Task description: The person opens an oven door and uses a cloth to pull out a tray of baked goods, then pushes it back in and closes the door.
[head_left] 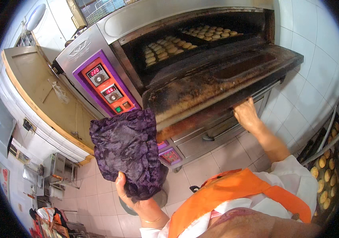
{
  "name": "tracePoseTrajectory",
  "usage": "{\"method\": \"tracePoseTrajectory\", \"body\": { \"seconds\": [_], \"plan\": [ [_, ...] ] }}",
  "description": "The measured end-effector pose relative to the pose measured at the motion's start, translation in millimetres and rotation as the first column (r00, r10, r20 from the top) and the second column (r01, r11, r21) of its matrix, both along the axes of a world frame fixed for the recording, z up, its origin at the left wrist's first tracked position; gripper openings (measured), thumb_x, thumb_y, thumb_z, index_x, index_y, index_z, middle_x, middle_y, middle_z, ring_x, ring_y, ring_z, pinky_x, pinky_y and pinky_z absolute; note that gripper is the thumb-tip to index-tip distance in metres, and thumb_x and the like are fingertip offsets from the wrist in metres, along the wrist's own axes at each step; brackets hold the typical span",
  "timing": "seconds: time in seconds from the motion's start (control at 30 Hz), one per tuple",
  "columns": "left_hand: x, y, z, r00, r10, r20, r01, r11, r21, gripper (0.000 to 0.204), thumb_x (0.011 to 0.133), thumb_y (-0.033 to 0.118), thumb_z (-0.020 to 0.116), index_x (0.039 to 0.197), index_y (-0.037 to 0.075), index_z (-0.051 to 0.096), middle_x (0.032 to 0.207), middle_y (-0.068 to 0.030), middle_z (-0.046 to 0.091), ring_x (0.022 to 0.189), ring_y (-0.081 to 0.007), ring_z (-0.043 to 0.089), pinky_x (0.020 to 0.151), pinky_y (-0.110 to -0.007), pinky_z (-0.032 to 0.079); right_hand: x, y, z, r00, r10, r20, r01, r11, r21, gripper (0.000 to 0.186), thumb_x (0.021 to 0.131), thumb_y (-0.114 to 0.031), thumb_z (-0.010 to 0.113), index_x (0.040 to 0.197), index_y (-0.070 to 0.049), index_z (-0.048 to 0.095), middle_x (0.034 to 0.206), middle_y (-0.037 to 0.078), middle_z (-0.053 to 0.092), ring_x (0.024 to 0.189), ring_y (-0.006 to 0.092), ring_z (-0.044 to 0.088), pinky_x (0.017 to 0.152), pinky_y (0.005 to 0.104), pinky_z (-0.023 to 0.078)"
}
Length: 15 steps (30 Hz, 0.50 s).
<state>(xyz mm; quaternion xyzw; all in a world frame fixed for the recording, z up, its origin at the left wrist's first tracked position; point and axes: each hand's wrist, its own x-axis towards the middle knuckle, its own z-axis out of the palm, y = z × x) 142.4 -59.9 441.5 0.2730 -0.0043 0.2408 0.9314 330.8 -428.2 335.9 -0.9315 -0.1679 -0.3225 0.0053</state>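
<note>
My left hand [126, 192] holds a thick, crumpled dark purple cloth pad [124, 150] in front of the oven's left lower corner. My right hand [245, 111] has its fingers curled at the front edge of the lowered, scorched oven door [201, 91], above the lower deck's handle. Inside the open upper deck sit two dark trays with rows of small pale golden baked pieces [165, 51]. An orange and purple control panel [106, 85] is on the oven's left.
A wooden door panel [42, 87] stands left of the oven. At the right, a rack [332, 166] holds trays of baked pieces. A co-worker [48, 218] bends over a table at the lower left. Steel equipment [56, 170] stands along the left wall.
</note>
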Motion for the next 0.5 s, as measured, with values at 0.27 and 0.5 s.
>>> {"method": "tracePoseTrajectory", "body": {
  "seconds": [0.27,0.5],
  "plan": [
    [21,-24,23,0.979,0.052,-0.196,-0.024,0.989,0.143,0.044,0.083,0.021,0.059,0.122,0.001,0.051,0.121,-0.0104,0.054,0.115,-0.0233,0.050,0.100,-0.038,0.040,-4,14,-36,1.000,0.013,-0.003,-0.013,0.997,0.080,0.017,0.068,-0.006,0.064,0.082,0.002,0.066,0.085,0.019,0.063,0.093,0.0343,0.059,0.099,0.0499,0.034],
    [47,-25,33,0.965,-0.108,-0.238,0.146,0.978,0.147,0.045,0.079,0.018,0.065,0.119,0.002,0.052,0.117,-0.0111,0.057,0.111,-0.0242,0.053,0.100,-0.038,0.040,-91,17,44,0.875,0.316,-0.367,-0.253,0.944,0.211,0.043,0.074,-0.012,0.070,0.113,0.002,0.056,0.105,0.018,0.061,0.095,0.0298,0.059,0.092,0.0415,0.044]
  ]
}}
